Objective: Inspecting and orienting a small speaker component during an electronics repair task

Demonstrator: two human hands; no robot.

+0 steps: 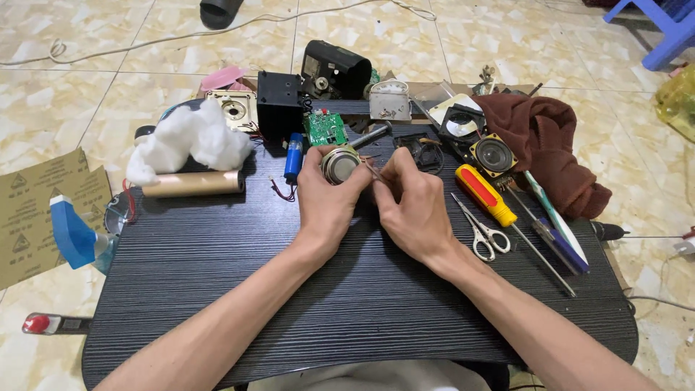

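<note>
A small round speaker [339, 164] sits near the middle of the dark table [289, 289], gripped by the left hand [327, 203]. The right hand [413, 206] pinches thin tweezers [373, 171] touching it. Scissors [481, 230] lie at 3 o'clock.

black striped bench [347, 289]; red and yellow screwdriver [485, 194]; brown cloth [546, 145]; white cotton [192, 141]; green board [324, 129]; blue battery [294, 156]
</note>
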